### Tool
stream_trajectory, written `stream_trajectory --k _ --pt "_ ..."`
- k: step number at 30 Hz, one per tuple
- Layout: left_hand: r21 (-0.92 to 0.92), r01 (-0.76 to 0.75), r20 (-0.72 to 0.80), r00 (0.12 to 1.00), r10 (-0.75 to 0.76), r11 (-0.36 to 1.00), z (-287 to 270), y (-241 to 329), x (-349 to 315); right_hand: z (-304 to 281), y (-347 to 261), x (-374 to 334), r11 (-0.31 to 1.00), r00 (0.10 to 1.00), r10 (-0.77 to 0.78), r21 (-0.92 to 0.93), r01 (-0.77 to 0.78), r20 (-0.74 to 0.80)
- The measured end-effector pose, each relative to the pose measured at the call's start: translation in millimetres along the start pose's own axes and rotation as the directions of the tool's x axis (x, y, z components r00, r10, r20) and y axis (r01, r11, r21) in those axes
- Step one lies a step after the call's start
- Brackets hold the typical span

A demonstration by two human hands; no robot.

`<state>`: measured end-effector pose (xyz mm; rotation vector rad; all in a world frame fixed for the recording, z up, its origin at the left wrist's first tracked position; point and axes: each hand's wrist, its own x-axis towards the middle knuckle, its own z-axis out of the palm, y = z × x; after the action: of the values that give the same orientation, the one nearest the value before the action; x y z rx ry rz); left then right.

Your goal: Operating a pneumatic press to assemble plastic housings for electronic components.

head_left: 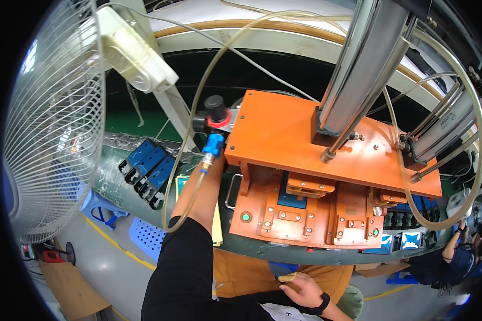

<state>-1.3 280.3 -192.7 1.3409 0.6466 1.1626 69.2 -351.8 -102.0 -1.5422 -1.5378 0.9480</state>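
Observation:
My left arm reaches forward to the left side of an orange press. The hand at its end is hidden behind the air regulator and its blue hose fitting, so its fingers do not show. Low over my lap is my right hand, its fingers curled in and yellow coverings on the fingertips. Whether something small is pinched there, I cannot make out. In the press's left fixture lies a blue-topped flat part, partly under the upper block. Green buttons sit on the base.
A fan stands at the left. Blue-and-black units lie on the green bench, with more at the right. Clear hoses loop around the metal cylinders. A blue stool is below; a co-worker sits far right.

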Motion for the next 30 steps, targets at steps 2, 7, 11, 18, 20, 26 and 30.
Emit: stream_trajectory --k 2,7,11,18,20,26,30 --pt "0.02 -0.001 0.004 1.0 0.001 1.0 -4 0 -6 3 3 1 0.999 0.999 -0.032 0.001 0.032 -0.008" --pt "0.089 0.071 -0.052 0.996 -0.066 0.994 -7 39 -73 12 11 4 0.998 0.994 -0.052 -0.024 0.054 0.094" --pt "0.062 0.16 -0.185 0.972 -0.146 0.985 9 113 -186 21 18 5 0.988 0.993 -0.119 0.099 0.119 -0.006" --pt "-0.029 0.276 -0.181 0.944 -0.277 0.961 30 216 -368 3 3 20 0.994 0.989 -0.077 0.082 0.067 0.124" --pt "-0.047 0.362 -0.162 0.917 -0.365 0.931 35 227 -400 5 -13 33 0.979 0.978 -0.205 0.024 0.204 0.048" --pt "-0.442 0.366 -0.027 0.907 -0.42 0.819 56 239 -482 30 -57 64 0.891 0.88 -0.454 -0.054 0.451 -0.137" --pt "-0.507 0.327 0.016 0.929 -0.37 0.798 74 235 -512 39 -63 64 0.861 0.843 -0.504 -0.035 0.507 -0.188"
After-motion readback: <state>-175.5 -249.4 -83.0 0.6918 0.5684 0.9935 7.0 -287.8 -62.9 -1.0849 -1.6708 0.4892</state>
